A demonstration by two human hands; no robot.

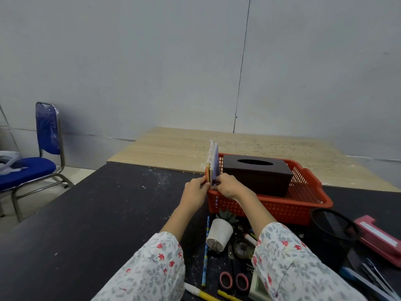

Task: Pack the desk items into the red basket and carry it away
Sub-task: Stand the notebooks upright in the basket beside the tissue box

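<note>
The red basket (pixel 282 208) stands on the black desk, with a dark brown tissue box (pixel 257 175) inside it. Two spiral notebooks (pixel 212 160) stand upright at the basket's left end. My left hand (pixel 195 192) grips their near edge from the left. From the right, my right hand (pixel 227 184) pinches the same edge, reaching over the basket's front rim. Loose on the desk in front of the basket lie a small white pot with a succulent (pixel 220 232), a blue pencil (pixel 205 253), pink-handled scissors (pixel 234 279), a tape roll (pixel 244 248) and yellow markers (pixel 206 295).
A black mesh pen holder (pixel 334 227) and a pink stapler (pixel 379 240) lie right of the basket, with tweezers and a blue tool (pixel 366 279) near the corner. A light wooden table (pixel 238 148) adjoins the desk behind. A blue chair (pixel 36 161) stands at the left.
</note>
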